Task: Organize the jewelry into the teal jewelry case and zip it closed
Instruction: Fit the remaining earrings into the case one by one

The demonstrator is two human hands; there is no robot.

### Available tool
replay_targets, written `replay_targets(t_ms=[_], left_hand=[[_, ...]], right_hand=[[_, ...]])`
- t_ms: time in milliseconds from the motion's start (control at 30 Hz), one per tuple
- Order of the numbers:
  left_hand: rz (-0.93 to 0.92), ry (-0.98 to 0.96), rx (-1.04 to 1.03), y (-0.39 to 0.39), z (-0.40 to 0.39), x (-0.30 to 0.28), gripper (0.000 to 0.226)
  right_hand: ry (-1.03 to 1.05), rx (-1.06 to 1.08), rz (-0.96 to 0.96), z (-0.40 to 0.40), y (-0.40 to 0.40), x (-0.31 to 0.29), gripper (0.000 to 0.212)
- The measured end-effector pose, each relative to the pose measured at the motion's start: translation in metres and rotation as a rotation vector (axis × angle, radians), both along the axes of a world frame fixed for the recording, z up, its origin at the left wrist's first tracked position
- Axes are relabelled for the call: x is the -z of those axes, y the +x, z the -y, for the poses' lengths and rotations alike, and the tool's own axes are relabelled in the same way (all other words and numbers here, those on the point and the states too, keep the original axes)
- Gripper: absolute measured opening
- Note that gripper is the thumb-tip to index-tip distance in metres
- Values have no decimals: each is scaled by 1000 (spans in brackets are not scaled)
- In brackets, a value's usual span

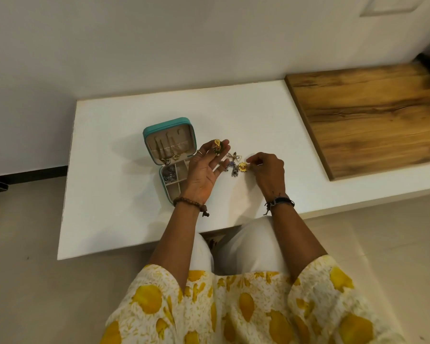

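We find no readable writing or brand on anything here. Our left hand (204, 167) lies palm up, fingers nearly straight and spread, with a gold and green earring (217, 147) resting on the fingertips. Our right hand (268, 171) is curled, its fingertips pinching a gold flower piece (243, 167) that sits on the white table (124, 194). More jewelry (232, 163) lies between the hands. The teal case (170, 155) stands open just left of the left hand, earrings hanging in its lid, silver pieces in one tray compartment.
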State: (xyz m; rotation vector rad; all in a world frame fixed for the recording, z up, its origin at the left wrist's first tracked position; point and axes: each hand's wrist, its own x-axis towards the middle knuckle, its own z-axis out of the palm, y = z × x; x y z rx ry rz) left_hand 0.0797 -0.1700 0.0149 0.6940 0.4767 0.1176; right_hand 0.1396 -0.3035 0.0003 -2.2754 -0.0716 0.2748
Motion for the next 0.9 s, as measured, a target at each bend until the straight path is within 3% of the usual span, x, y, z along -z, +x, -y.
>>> replay_targets(t_ms=[300, 433, 633, 900], left_hand=[[-11, -18, -3, -3, -4, 3, 21], [2, -46, -11, -4, -6, 3, 21], [0, -77, -14, -6, -5, 1, 20], [-40, -35, 19, -5, -6, 4, 21]], right_hand=[[-263, -126, 56, -18, -3, -1, 17], [-253, -132, 38, -17, -3, -3, 18], [-71, 10, 85, -12, -8, -8, 20], [375, -46, 138, -21, -16, -23, 13]])
